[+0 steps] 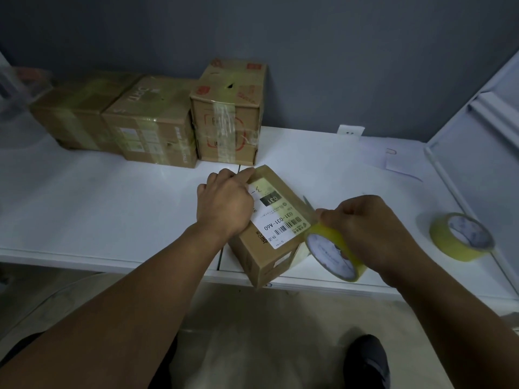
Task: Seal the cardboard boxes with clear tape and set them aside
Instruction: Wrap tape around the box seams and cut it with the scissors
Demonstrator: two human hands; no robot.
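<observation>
Front and centre is a small cardboard box (269, 228), sitting on the white table (112, 209) at its near edge, turned at an angle so one bottom corner pokes just past the lip. A white shipping label (276, 217) with a barcode and the print "031-031-A60" covers much of its top face. The left hand (224, 203) lies palm-down on the box's left side, fingers curled over the top edge with the index finger stretched along the far rim, pinning the box down. The right hand (362, 228) is wrapped around a roll of clear, yellowish tape (334, 254), fingers closed on the roll, thumb and fingertips pinched right at the box's right edge where a strip of tape runs from the roll onto the cardboard. The roll stands on edge, its white core face turned toward the camera, touching the box's right side. Well off to the right, a second tape roll (460, 237) lies tilted on the table, untouched. At the back of the table, against the grey wall (337, 66), three larger cardboard boxes (157, 122) stand in a row, touching one another, each already banded with tape; the rightmost is the tallest. A white wall socket (351, 132) shows just above the tabletop. Down below, a dark shoe (368, 363) rests on the floor.
</observation>
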